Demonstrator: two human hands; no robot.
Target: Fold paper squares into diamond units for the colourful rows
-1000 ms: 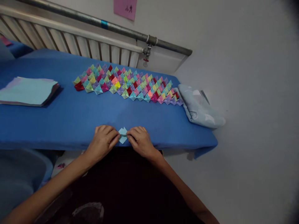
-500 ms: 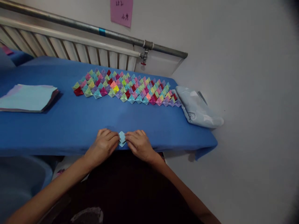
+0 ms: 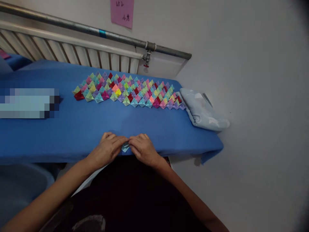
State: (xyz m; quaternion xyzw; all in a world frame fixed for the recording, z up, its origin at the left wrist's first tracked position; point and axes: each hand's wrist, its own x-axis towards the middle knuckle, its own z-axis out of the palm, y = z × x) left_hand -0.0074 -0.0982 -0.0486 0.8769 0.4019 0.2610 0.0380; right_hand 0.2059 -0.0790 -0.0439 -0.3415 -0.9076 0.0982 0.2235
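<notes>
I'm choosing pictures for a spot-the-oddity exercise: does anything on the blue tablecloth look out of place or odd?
Yes: at the far left, a pale-blue patch breaks into coarse square blocks, unlike the clearer picture around it, hiding detail. The folded paper pieces stand in close rows.

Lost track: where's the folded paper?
In the head view, the folded paper is left of centre, between left hand and right hand, near the tablecloth's front edge.

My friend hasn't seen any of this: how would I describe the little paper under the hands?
Find the long blue-covered table, then its near edge, where the left hand and right hand meet. The small light-blue paper peeks out beneath their fingertips. Unlike the many-coloured folded pieces standing massed near the radiator, it sits alone, partly covered by fingers.
</notes>
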